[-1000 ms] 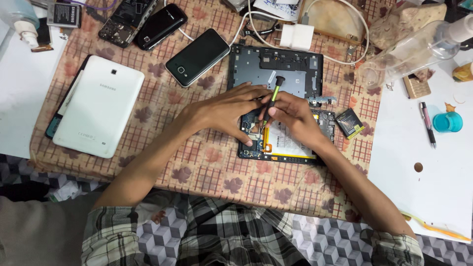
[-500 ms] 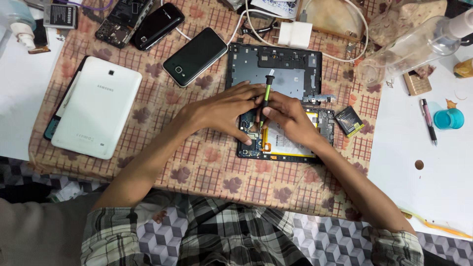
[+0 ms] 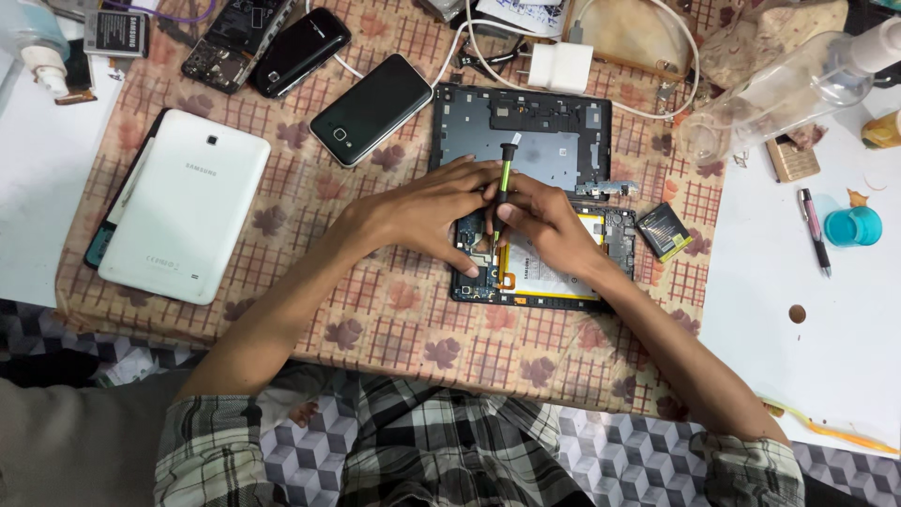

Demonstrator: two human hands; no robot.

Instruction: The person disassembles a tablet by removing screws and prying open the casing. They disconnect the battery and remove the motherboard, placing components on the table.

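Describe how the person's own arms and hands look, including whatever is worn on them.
Both forearms are bare from the elbows down. The left hand and right hand wear no gloves, and no rings, watch or bracelets can be seen. The shirt is plaid in dark green, black and white; its sleeves stop at the elbows: left sleeve, right sleeve.
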